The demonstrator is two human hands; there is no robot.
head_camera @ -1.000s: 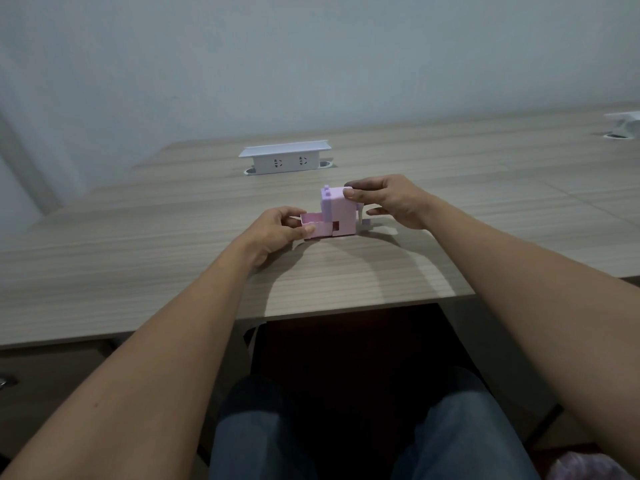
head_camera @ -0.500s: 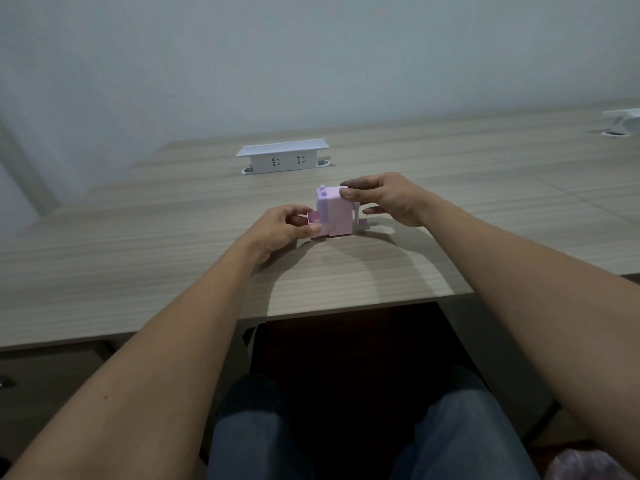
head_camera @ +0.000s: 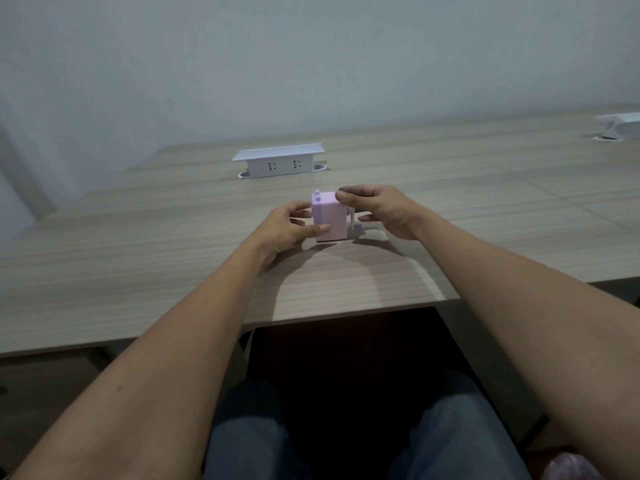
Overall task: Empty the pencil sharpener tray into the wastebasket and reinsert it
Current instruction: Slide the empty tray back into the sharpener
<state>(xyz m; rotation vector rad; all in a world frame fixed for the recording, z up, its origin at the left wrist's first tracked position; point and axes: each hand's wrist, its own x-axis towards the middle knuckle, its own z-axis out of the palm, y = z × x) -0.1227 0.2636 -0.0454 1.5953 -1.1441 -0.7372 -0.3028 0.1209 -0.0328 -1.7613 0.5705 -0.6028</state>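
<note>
Between the two hands, on the wood-grain tabletop [head_camera: 173,258], stands the boxy lilac pencil sharpener [head_camera: 329,216]; the left hand [head_camera: 287,226] pinches its lower side, the right hand [head_camera: 384,209] grips its top corner.

This looks like an office: a long wood-grain desk [head_camera: 138,244] with a white pop-up power socket box [head_camera: 278,161] built into it, before a plain pale wall [head_camera: 311,57].

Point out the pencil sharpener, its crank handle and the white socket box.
pencil sharpener [head_camera: 329,216], head view, on its lilac front face.
crank handle [head_camera: 354,223], head view, on the arm at the sharpener's right side.
socket box [head_camera: 278,164], head view, on the face with the outlets.
</note>
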